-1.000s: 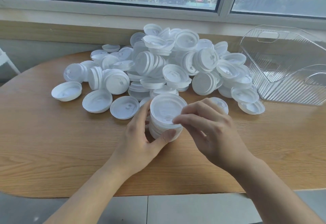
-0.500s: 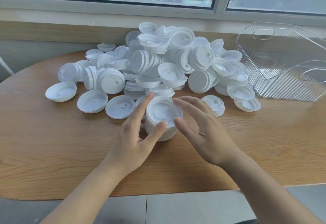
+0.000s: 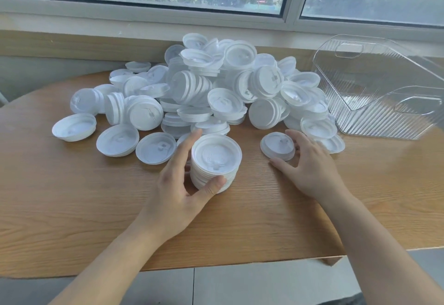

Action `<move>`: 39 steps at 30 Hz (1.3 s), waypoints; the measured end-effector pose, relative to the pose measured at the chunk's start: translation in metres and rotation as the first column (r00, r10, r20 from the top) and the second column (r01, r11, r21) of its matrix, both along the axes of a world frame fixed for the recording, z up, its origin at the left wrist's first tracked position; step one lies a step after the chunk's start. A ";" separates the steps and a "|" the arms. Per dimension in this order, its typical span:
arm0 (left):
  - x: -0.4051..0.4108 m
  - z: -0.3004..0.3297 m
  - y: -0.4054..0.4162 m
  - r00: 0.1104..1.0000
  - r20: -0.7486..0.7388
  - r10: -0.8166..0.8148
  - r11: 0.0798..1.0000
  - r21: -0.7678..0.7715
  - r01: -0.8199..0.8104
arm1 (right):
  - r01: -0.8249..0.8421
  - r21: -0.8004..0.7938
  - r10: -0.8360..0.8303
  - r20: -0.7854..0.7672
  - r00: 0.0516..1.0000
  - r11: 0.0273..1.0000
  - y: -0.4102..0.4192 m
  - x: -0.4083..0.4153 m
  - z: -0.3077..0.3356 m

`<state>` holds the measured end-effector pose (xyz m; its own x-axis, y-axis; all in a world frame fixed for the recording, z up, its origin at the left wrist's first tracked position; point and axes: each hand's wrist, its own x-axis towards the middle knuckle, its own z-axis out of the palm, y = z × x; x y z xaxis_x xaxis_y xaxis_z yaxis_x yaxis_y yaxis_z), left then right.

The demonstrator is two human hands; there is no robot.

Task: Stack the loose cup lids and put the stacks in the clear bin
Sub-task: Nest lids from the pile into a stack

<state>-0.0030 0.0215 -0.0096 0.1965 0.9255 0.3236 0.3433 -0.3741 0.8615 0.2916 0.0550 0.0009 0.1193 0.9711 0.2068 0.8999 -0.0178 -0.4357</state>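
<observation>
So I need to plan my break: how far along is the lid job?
Early. Done: nothing in the clear bin. In hand: left hand holds one stack; right hand is at a loose lid. Left: the big pile.

Both bare forearms reach forward over the table, the left hand (image 3: 177,184) cupped with thumb and fingers curled around a stack of lids (image 3: 215,160), the right hand (image 3: 310,160) spread, fingertips touching a single lid (image 3: 277,146).
</observation>
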 end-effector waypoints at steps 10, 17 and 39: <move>-0.001 0.004 -0.004 1.000 -0.004 0.011 1.000 -0.002 -0.011 | -0.059 0.074 0.066 -0.103 0.992 0.996 0.006 -0.017 -0.004; -0.001 0.003 -0.002 1.000 -0.013 0.002 1.000 0.003 -0.002 | -0.325 0.250 0.346 -0.043 0.937 0.912 -0.017 -0.039 0.017; 0.001 0.009 -0.003 1.000 -0.002 -0.003 1.000 0.020 0.003 | -0.409 0.559 0.578 -0.161 0.800 0.721 -0.046 -0.085 0.034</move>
<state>-0.0017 0.0183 -0.0005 0.2004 0.9184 0.3413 0.3442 -0.3921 0.8531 0.2070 0.0086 0.0348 -0.2106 0.6905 0.6920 0.5362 0.6735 -0.5089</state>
